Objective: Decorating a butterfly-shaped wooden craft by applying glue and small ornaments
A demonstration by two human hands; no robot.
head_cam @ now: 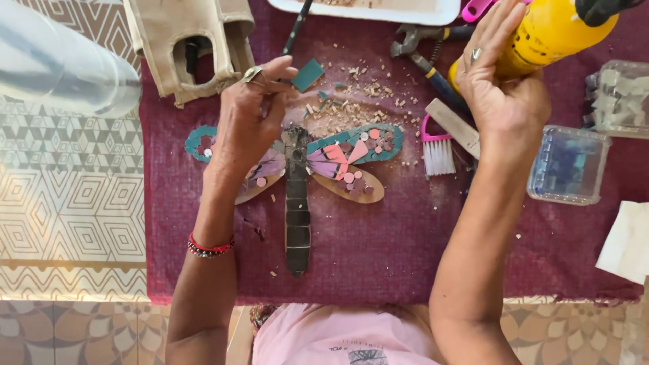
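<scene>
From the head camera, the left hand is hovering over the left wings of a mosaic dragonfly lying on a maroon cloth on the table, its fingers curled and pinching a small teal tile piece between thumb and fingertips. The right hand is wrapping loosely around a yellow bottle — palm against its side, fingers extended upward. Tile crumbs are scattering above the dragonfly's right wing; a pink-handled brush is lying just beside that wing, with pliers and a clear plastic box nearby.
</scene>
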